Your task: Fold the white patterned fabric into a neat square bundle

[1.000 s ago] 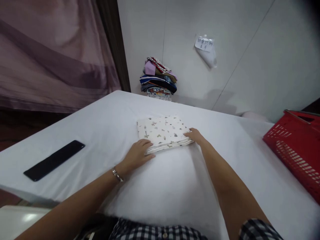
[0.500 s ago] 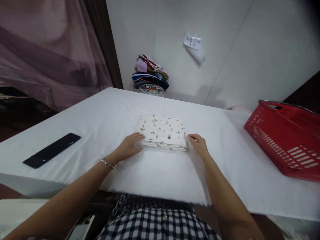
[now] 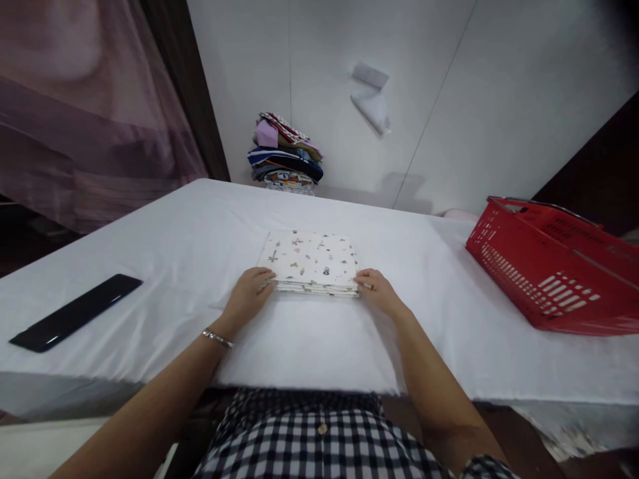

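Observation:
A folded white cloth [image 3: 312,258] with small printed motifs lies flat in several layers, its folded edge towards me. My left hand [image 3: 251,291] is closed on its front left corner, fingers over the top and thumb at the layered edge. At the front right corner my right hand [image 3: 378,290] pinches the cloth between thumb and fingers. Both hands rest low against the white-covered table [image 3: 309,346]. The undersides of the corners are hidden.
A long black glossy panel [image 3: 77,311] lies to the left. On the right sits a red plastic basket [image 3: 554,273] with a metal handle. Behind the table rises a stack of folded fabrics [image 3: 287,156] against the wall. A curtain [image 3: 90,120] hangs at far left.
My right hand has come in from just beside the cloth and taken hold of its front right corner. My left hand has closed on the left corner. The view has shifted slightly.

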`<state>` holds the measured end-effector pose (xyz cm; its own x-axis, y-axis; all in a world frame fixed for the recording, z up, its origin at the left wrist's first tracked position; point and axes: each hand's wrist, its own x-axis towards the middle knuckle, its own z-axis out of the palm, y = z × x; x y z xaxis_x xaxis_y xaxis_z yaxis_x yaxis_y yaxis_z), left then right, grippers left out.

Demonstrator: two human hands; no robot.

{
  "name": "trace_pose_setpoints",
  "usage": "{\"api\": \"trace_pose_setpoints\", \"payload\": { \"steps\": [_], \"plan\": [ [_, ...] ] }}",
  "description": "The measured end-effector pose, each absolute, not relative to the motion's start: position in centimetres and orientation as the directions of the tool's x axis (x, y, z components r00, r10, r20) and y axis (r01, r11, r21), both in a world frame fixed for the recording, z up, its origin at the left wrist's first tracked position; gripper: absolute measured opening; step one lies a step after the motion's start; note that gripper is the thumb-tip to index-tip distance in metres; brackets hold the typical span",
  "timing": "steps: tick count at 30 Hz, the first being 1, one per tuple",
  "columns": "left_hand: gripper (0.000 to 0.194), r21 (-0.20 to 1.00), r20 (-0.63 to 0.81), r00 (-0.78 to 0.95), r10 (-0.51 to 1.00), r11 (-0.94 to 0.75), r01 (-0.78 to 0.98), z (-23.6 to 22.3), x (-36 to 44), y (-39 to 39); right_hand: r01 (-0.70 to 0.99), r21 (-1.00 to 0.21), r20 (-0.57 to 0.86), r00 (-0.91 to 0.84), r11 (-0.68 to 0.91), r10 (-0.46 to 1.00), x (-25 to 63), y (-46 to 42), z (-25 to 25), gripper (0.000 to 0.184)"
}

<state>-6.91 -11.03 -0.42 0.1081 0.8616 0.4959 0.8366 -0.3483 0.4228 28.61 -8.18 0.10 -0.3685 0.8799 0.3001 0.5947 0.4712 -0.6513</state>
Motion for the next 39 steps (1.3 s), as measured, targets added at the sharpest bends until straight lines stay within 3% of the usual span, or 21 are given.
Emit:
{"api": "trace_pose_setpoints", "payload": {
  "steps": [8, 16, 21, 25, 32, 36, 39],
  "plan": [
    [0.024, 0.529, 0.498, 0.025, 0.867, -0.327, 0.783, -1.4, -7.1, -10.6, 0.629, -0.582, 0.336, -0.391, 0.515, 0.857, 28.1, -8.3, 0.3, 0.018],
    [0.02, 0.537, 0.537, 0.014, 0.843, -0.355, 0.765, -1.3, -6.9, -10.5, 0.61, -0.651, 0.333, -0.306, 0.452, 0.892, 28.7, -8.5, 0.6, 0.02],
    [0.021, 0.573, 0.53, -0.019, 0.848, -0.341, 0.745, -1.2, -6.8, -10.6, 0.668, -0.599, 0.273, -0.348, 0.442, 0.897, 27.7, -9.1, 0.8, 0.026],
    [0.021, 0.585, 0.514, -0.033, 0.857, -0.322, 0.744, -0.9, -6.6, -10.9, 0.69, -0.598, 0.259, -0.315, 0.408, 0.913, 27.1, -9.0, 0.7, 0.018],
    [0.023, 0.583, 0.515, -0.036, 0.856, -0.32, 0.747, -1.0, -6.4, -10.9, 0.674, -0.602, 0.331, -0.278, 0.429, 0.902, 27.1, -8.9, 1.0, 0.018],
    [0.024, 0.543, 0.529, 0.002, 0.849, -0.34, 0.768, -1.2, -6.5, -10.9, 0.715, -0.505, 0.434, -0.275, 0.484, 0.858, 28.0, -9.1, 1.6, 0.021],
    [0.024, 0.529, 0.533, 0.014, 0.846, -0.346, 0.775, -1.1, -6.4, -11.0, 0.751, -0.414, 0.386, -0.368, 0.515, 0.846, 28.5, -9.1, 1.6, 0.019]
  ]
}}
